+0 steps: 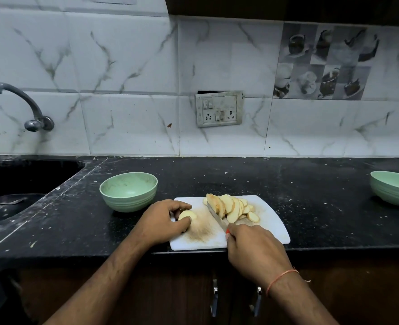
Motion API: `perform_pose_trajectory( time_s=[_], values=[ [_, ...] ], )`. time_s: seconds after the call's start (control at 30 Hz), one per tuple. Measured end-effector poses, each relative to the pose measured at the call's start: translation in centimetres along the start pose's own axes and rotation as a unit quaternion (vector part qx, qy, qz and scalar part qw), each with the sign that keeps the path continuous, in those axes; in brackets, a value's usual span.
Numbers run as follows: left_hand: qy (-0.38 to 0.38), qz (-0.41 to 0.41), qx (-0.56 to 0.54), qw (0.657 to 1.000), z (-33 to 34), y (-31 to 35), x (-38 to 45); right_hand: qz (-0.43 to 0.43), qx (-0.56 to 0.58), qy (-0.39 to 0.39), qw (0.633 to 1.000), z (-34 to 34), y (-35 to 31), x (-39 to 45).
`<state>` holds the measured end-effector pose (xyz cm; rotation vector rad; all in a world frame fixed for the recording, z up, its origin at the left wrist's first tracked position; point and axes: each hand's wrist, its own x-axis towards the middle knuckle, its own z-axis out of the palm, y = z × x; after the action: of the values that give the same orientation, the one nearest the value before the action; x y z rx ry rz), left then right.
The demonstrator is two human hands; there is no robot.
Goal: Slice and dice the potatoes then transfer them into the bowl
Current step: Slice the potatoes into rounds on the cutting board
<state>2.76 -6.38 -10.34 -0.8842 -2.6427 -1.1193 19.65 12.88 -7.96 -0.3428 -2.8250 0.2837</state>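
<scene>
Landmark = white cutting board (273, 221), at front edge of black worktop (311, 184).

L hand (163, 221) at board's left end, fingers (182, 205) curled over a potato piece (187, 215), thumb on its near side. Piece pinned to board, pale cut face up and toward board centre. Long axis of the piece: cannot tell, mostly covered.

R hand (252, 247) at board's near edge, right of centre, fingers wrapped tight round the knife (215, 214) handle; only a red sliver of handle shows. Blade runs from the hand away and leftward across the board, its flat lying against the pile of slices (231, 207). Tip hidden behind the pile.

Slices fanned over the board's far-right half, leaning on each other, skin edges visible. None diced yet.

Key relation: held piece lies left of the blade, stained bare board between them. L hand is on it, R hand nearer the slices. Judgement: next cut needs the blade brought left to the piece, or the piece slid right.

Green bowl (128, 191) just off board's far-left corner, nearer L hand, looks empty. Second green bowl (395, 188) well right of the board. Sink and tap (23, 106) far left.

Progress: slicing mostly done, dicing and transfer not begun.
</scene>
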Motion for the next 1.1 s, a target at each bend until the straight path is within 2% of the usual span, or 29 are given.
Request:
perform_pose_trajectory(
  time_s=[0.4,0.63,0.83,1.1],
  values=[
    [0.001,-0.002,-0.032,0.999,0.0,0.5,-0.1,0.036,-0.012,-0.001,0.999,-0.5,1.3,0.1],
    [0.02,0.002,0.001,1.0,-0.2,1.1,0.0,0.007,-0.009,-0.015,1.0,-0.6,2.4,0.3],
    [0.04,-0.01,-0.019,0.999,1.3,1.9,1.2,-0.005,0.008,-0.027,1.0,-0.7,2.7,0.4],
    [-0.031,0.067,-0.044,0.996,-0.1,-0.5,1.2,-0.026,0.04,-0.046,0.998,-1.2,2.8,0.3]
  ],
)
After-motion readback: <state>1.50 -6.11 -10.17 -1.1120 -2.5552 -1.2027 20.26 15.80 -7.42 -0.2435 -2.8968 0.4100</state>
